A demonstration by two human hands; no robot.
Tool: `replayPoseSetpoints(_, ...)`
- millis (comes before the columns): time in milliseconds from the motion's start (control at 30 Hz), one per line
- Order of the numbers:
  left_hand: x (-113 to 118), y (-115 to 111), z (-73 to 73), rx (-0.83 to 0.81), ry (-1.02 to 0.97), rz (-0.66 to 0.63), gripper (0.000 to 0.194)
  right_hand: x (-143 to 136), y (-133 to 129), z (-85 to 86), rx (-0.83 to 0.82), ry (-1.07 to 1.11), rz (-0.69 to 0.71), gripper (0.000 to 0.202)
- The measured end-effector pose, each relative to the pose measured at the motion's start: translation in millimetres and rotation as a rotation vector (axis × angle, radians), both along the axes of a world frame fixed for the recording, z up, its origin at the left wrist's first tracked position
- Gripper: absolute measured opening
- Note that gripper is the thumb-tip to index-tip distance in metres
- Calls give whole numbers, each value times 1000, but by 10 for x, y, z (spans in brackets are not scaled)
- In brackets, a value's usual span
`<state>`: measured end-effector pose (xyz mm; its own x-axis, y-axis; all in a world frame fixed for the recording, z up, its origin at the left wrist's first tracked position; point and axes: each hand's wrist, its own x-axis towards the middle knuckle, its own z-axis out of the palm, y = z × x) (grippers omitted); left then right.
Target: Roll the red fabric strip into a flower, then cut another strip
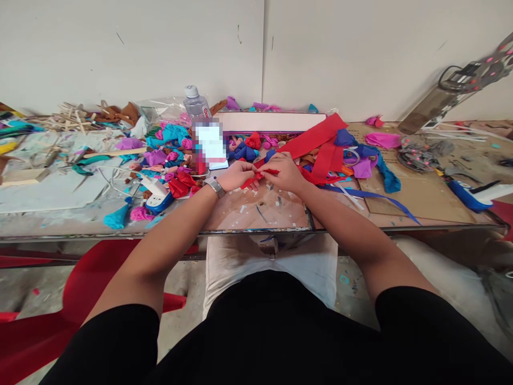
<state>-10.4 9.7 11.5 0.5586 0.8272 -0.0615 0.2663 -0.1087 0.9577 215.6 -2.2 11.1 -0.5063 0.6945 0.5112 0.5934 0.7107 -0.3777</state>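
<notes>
Pinching crumpled red fabric piece (pixel 260 175), twelve o'clock near centre: left hand (pixel 238 176), right hand (pixel 284 170), each grip near-closed. Slackening could be causing unfolding; flat red fabric strip (pixel 318 138), two o'clock, could be snagging.

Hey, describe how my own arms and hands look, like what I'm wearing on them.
Short black sleeves cover your upper arms; your forearms are bare. A silver-grey band, perhaps a watch, circles your left wrist. Your left hand and right hand wear no gloves.

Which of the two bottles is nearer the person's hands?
The clear bottle with a white cap, just behind the phone. The brownish, dark-topped bottle is farther off, well right of the right hand.
</notes>
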Motion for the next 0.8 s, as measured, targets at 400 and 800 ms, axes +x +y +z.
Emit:
replayPoseSetpoints(400,5,15,-32,-119,-119,22,35,13,30,-32,52,26,36,37)
replayPoseSetpoints(800,-25,33,-57,206,-8,5,37,-23,-21,-11,41,-4,-43,18)
